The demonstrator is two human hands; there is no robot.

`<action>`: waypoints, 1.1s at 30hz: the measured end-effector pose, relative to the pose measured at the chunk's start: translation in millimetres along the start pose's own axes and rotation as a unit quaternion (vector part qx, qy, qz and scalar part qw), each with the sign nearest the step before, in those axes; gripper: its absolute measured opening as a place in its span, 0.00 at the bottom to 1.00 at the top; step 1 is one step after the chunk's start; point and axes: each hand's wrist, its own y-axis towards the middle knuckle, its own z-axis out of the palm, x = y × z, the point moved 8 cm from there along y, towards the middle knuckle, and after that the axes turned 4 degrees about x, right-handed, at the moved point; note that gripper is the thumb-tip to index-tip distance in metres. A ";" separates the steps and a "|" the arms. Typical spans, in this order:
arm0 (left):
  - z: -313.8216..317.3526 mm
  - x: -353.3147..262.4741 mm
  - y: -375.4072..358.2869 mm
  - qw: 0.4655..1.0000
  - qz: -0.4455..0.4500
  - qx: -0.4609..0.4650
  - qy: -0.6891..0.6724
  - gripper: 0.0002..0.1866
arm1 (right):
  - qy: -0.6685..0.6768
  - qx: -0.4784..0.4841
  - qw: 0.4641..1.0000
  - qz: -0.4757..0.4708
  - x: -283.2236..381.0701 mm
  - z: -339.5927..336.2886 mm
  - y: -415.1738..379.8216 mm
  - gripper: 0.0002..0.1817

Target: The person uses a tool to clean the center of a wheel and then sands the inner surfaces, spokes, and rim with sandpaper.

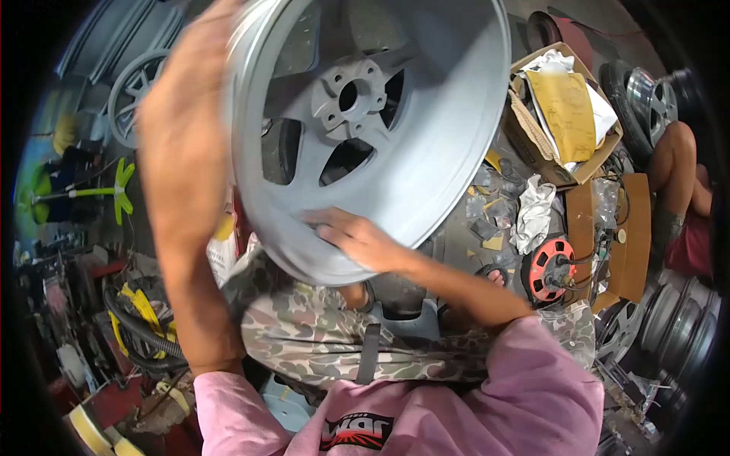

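Note:
A grey car wheel rim [464, 152] is tilted up in front of me above my lap, its open barrel facing me and its spokes and hub at the far end. My left hand [186, 121] is at the rim's left outer edge, smeared by motion, so its fingers do not show clearly. Inside the barrel, my right hand [361, 242] presses on the lower wall with its fingers together. A small dark edge shows under those fingertips; what it is I cannot make out.
To the right stand an open cardboard box [563, 178] with papers, a red cable reel [551, 270] and scattered scraps. Another person's leg [673, 167] is at far right, near more wheels. A green-legged stand [122, 190] and black hose [141, 334] are at left.

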 end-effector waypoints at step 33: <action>53.3 302.1 27.8 0.915 -0.372 0.130 -0.087 0.43 | -0.680 0.154 0.716 0.027 -70.3 -262.7 -31.8 0.32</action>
